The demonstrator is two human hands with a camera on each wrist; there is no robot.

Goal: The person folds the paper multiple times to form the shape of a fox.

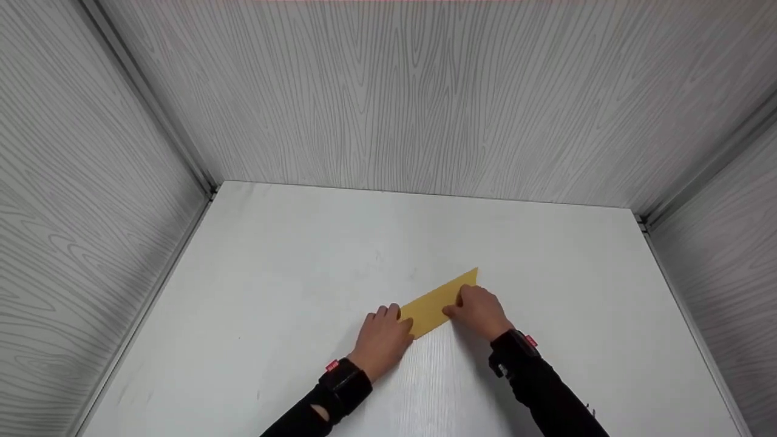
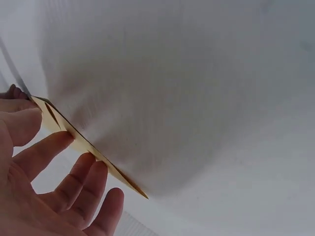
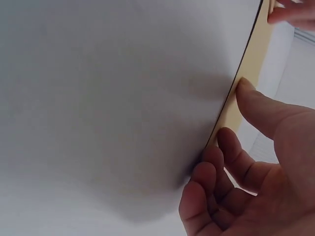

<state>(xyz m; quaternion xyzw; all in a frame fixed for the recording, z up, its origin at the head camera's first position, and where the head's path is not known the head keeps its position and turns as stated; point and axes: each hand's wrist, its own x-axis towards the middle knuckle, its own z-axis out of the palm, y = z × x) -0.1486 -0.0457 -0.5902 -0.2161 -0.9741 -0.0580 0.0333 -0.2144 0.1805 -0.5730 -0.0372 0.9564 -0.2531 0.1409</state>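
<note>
Yellow paper (image 1: 430, 309) is lying slantwise between my two hands, over the near middle of the white desk (image 1: 291, 255), with its pointed corner reaching to the far right. Whether it is fully touching the desk, I cannot tell. My left hand (image 1: 382, 340) is grasping the near left end, the fingers (image 2: 86, 169) bending to the paper and the thumb lying on it. My right hand (image 1: 479, 311) is pinching the near edge, closer to the right end, with thumb (image 3: 258, 108) and forefinger touching the paper.

In the left wrist view the paper is showing a narrow dark opening, so I am supposing there are two layers here, not lying quite together. For doing this step well, I am judging that the left hand should be acting as the anchor, holding the end firmly but without bending it. The right hand should be working with a light pinch, matching the edges before it is pressing anything. If I am squeezing too early, the layers may be sliding and the fold may be coming out crooked. A thin sheet like this is probably marking easily.
</note>
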